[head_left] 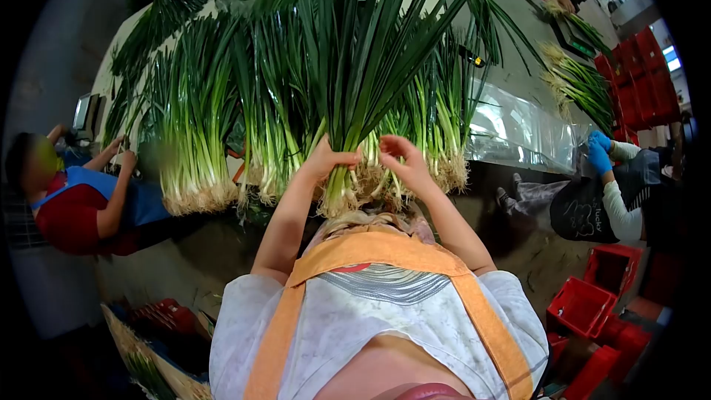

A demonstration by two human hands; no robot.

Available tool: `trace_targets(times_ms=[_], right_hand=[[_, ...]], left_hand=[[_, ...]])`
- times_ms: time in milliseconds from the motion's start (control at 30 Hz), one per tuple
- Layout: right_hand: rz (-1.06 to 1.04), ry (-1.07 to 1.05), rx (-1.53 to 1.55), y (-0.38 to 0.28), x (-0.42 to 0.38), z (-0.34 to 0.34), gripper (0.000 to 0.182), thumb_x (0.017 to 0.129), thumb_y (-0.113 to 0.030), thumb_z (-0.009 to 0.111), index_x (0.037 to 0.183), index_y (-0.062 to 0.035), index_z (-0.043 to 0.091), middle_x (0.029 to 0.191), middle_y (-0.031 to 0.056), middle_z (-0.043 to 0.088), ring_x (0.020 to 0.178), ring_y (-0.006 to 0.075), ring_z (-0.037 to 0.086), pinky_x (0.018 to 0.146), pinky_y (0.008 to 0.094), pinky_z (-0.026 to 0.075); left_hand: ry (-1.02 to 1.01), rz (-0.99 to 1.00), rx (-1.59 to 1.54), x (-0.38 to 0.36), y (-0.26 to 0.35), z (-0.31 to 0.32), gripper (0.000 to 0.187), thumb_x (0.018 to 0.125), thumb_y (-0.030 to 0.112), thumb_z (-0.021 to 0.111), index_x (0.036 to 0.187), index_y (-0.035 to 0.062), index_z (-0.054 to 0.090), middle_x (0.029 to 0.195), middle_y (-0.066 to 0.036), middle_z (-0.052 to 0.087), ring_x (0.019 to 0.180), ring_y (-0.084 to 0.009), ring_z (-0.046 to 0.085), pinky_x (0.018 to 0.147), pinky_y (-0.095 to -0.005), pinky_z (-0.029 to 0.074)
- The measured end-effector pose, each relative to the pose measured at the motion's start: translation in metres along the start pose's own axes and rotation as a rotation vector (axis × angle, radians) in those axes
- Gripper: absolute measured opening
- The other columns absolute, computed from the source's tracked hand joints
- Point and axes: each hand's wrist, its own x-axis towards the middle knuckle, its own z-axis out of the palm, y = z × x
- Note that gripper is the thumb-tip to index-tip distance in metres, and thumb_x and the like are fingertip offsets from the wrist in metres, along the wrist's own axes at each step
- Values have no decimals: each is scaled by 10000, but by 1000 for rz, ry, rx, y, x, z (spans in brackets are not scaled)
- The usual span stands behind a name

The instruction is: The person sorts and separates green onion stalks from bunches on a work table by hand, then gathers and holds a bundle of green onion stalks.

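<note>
My left hand (330,158) is closed around the lower stalks of a bunch of green onions (354,107). The bunch stands upright in front of my chest, leaves fanning upward and pale roots hanging below the grip. Just right of the bunch, my right hand (406,163) has its fingers apart and slightly bent, and I see nothing in it. Behind both hands, more green onions (196,115) lie in thick rows on the table, their roots towards me.
A clear plastic sheet (518,130) lies on the table (511,52) at the right. A person in a red shirt (78,211) works at the left. Another person's blue gloves (598,152) show at the right. Red crates (581,307) stand at the lower right, others (637,78) farther back.
</note>
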Motion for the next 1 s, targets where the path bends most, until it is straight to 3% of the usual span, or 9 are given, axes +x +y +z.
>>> trace_targets(times_ms=[167,300,433,467,567,600,700,867,1000], right_hand=[[-275,377,-83,-51,7,-36,249,786,-126,653,1008,-29,594,892,78,622,805,151,586,729,287,474],[-692,678,-495,-94,16,-76,231,762,-135,675,974,-59,622,1039,90,583,968,228,536,844,335,398],[-634,712,-957,-130,20,-97,294,751,-228,687,1020,-120,637,1260,59,489,1201,259,374,1012,435,177],[-589,709,-1041,-131,21,-99,299,748,-246,689,1025,-143,641,1289,51,472,1231,260,346,1033,456,132],[-530,583,-1077,-125,17,-102,268,734,-261,697,995,-217,651,1310,34,457,1258,263,320,1047,506,48],[-520,568,-1075,-123,15,-101,244,710,-235,714,946,-249,654,1295,35,460,1256,269,329,1049,526,52],[-492,473,-1096,-107,12,-101,201,693,-183,724,876,-193,643,1254,31,484,1245,278,345,1043,543,72],[-541,514,-983,-83,8,-108,103,775,-110,649,824,-130,560,1172,32,524,1182,225,418,1053,492,92],[-446,735,-668,-53,-4,-149,87,835,-125,594,893,-86,543,1131,69,542,1034,208,522,969,383,298]], left_hand=[[70,-39,99,-13,6,5,375,664,27,765,967,-25,549,762,-95,622,602,-159,592,541,-261,491],[55,-61,209,-23,9,4,396,660,62,785,966,-26,550,770,-97,625,625,-159,606,565,-270,508],[103,-148,368,-34,-4,-5,628,613,154,836,1098,-33,484,905,-121,626,749,-177,624,604,-284,516],[152,-221,458,-39,-3,-4,784,588,230,855,1185,-46,428,1040,-152,592,898,-219,601,742,-319,500],[171,-118,665,-53,4,10,802,586,214,850,1221,-14,416,1104,-162,552,1025,-252,534,897,-342,415],[143,-252,643,-58,22,22,926,554,274,866,1274,-29,369,1232,-177,473,1162,-268,432,1006,-334,296],[152,-207,684,-65,17,21,915,569,284,858,1270,-36,364,1204,-165,497,1098,-259,488,965,-333,348],[191,-148,532,-73,11,20,687,636,196,825,1198,-1,481,1098,-107,577,999,-197,545,885,-321,428],[266,-26,440,-82,-8,-10,382,700,129,769,1003,8,570,839,-27,601,754,-120,584,690,-268,484]])
